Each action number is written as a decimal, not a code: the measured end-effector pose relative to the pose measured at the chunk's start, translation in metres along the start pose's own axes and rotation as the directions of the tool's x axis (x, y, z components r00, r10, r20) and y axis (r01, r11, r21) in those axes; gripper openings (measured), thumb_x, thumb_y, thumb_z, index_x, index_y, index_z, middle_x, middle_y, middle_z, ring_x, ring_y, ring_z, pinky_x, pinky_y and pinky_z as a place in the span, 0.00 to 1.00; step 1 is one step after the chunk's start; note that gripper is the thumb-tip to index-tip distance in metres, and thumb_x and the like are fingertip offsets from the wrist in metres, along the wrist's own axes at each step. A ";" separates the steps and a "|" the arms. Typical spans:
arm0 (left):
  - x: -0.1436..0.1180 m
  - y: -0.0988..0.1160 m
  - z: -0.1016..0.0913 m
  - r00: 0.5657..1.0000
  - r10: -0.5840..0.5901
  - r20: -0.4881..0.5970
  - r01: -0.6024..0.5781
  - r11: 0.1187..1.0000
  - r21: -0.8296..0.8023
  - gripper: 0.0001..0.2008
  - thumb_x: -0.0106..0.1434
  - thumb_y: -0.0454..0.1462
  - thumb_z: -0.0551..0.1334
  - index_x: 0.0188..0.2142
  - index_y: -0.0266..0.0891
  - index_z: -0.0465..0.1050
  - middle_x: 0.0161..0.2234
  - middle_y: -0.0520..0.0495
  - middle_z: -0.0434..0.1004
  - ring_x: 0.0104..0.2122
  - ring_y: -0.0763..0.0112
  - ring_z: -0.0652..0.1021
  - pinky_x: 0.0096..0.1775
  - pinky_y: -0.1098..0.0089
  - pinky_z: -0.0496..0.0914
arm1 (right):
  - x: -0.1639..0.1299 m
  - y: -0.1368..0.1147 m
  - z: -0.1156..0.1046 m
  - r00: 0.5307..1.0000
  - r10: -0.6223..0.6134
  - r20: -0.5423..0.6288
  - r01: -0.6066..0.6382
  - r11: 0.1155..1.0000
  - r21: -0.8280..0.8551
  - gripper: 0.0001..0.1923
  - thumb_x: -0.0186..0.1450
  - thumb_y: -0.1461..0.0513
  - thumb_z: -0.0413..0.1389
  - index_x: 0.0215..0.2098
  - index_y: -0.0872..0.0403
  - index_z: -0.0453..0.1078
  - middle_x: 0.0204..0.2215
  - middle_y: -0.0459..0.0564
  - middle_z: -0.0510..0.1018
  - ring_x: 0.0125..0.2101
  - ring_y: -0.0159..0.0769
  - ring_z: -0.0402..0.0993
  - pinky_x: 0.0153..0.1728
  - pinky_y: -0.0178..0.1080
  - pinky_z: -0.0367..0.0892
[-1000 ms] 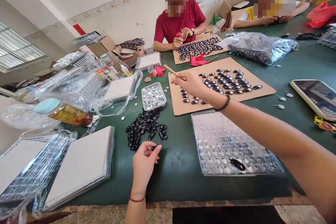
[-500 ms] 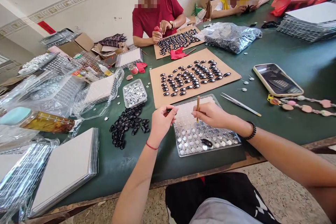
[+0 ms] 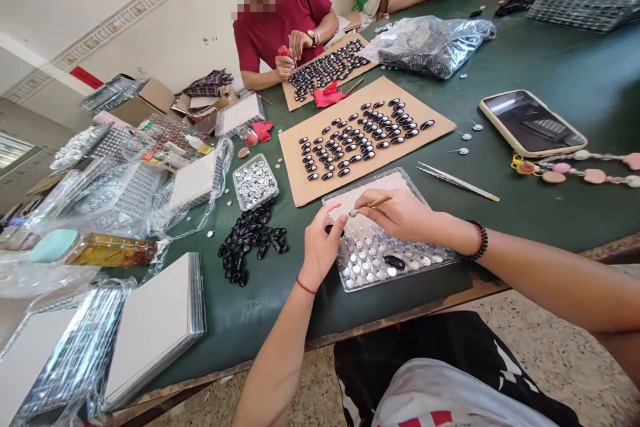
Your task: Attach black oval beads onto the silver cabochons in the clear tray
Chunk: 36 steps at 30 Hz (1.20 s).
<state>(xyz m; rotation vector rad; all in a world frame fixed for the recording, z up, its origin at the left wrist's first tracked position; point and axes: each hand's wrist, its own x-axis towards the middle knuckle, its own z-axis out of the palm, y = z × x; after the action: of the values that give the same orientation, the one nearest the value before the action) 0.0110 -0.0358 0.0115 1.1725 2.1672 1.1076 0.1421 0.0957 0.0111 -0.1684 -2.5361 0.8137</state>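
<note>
Pinching a small black stone (image 3: 329, 229), the left hand (image 3: 320, 248) hovers at the clear tray's (image 3: 440, 259) nine o'clock edge; the right hand (image 3: 400, 213) grips a wooden stick (image 3: 371, 204), best kept steady, tip low, at twelve o'clock.

Whatever the left hand (image 3: 320, 243) pinches is hidden behind its curled fingers. Just right of it, the right hand (image 3: 400, 213) covers most of the thin stick (image 3: 373, 203). The stick's tip is too small to read.
</note>
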 end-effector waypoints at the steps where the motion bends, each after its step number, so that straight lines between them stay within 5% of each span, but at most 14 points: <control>1: -0.001 0.000 0.000 1.000 0.020 -0.006 -0.020 0.999 0.048 0.19 0.58 0.47 0.54 0.45 0.40 0.66 0.15 0.58 0.61 0.17 0.77 0.65 0.25 0.75 0.59 | -0.001 0.000 0.001 1.000 -0.004 -0.002 0.004 1.000 -0.014 0.14 0.66 0.60 0.40 0.38 0.57 0.65 0.33 0.52 0.74 0.33 0.34 0.69 0.33 0.36 0.61; 7: -0.002 -0.001 0.000 0.994 0.109 -0.003 -0.107 0.981 0.162 0.14 0.60 0.45 0.51 0.31 0.39 0.68 0.21 0.54 0.67 0.22 0.76 0.69 0.27 0.75 0.59 | -0.002 -0.001 0.006 0.994 -0.107 -0.025 0.104 0.990 -0.094 0.14 0.66 0.59 0.41 0.36 0.57 0.65 0.30 0.51 0.72 0.29 0.33 0.67 0.29 0.35 0.59; 16: 0.000 -0.003 -0.007 0.994 0.095 -0.051 -0.085 0.981 0.174 0.14 0.60 0.45 0.51 0.29 0.38 0.67 0.20 0.54 0.66 0.22 0.77 0.67 0.27 0.75 0.58 | -0.002 -0.006 0.005 0.998 -0.045 -0.035 0.045 0.999 -0.006 0.13 0.66 0.60 0.42 0.37 0.56 0.66 0.31 0.49 0.73 0.29 0.31 0.68 0.29 0.34 0.60; 20: 0.007 -0.007 -0.015 0.990 -0.009 -0.140 0.007 1.000 -0.019 0.16 0.58 0.47 0.54 0.32 0.37 0.71 0.19 0.54 0.64 0.18 0.78 0.64 0.22 0.76 0.57 | -0.002 -0.006 0.003 0.990 0.015 -0.138 -0.001 0.995 0.102 0.12 0.66 0.61 0.43 0.38 0.56 0.66 0.33 0.50 0.74 0.32 0.32 0.68 0.33 0.35 0.62; 25: 0.006 -0.009 -0.008 0.993 -0.100 0.064 0.115 0.945 -0.307 0.19 0.54 0.46 0.58 0.41 0.36 0.72 0.19 0.54 0.63 0.16 0.81 0.59 0.19 0.77 0.54 | -0.002 -0.008 0.005 0.976 0.084 -0.201 -0.024 0.958 0.285 0.12 0.66 0.61 0.43 0.36 0.56 0.66 0.28 0.48 0.73 0.26 0.29 0.67 0.28 0.33 0.62; 31: 0.006 -0.004 -0.009 0.994 -0.089 0.058 0.104 0.927 -0.361 0.15 0.52 0.44 0.61 0.35 0.36 0.72 0.18 0.55 0.62 0.17 0.82 0.61 0.18 0.78 0.56 | -0.002 -0.013 0.004 0.954 0.210 -0.214 -0.059 0.831 0.553 0.12 0.65 0.58 0.44 0.34 0.56 0.66 0.25 0.46 0.72 0.15 0.23 0.61 0.19 0.32 0.59; 36: 0.040 -0.021 -0.052 0.939 -0.226 -0.259 -0.015 0.725 -0.688 0.14 0.51 0.44 0.62 0.34 0.37 0.71 0.14 0.60 0.51 0.12 0.85 0.54 0.15 0.81 0.49 | -0.002 -0.014 -0.001 0.862 0.428 -0.269 -0.040 0.588 0.808 0.14 0.66 0.56 0.42 0.33 0.54 0.66 0.24 0.45 0.71 0.13 0.22 0.59 0.14 0.31 0.54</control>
<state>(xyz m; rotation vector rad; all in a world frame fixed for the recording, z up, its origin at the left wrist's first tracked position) -0.0567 -0.0318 0.0243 0.5345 1.7155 1.9330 0.1448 0.0844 0.0194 -0.3632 -1.5395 1.7083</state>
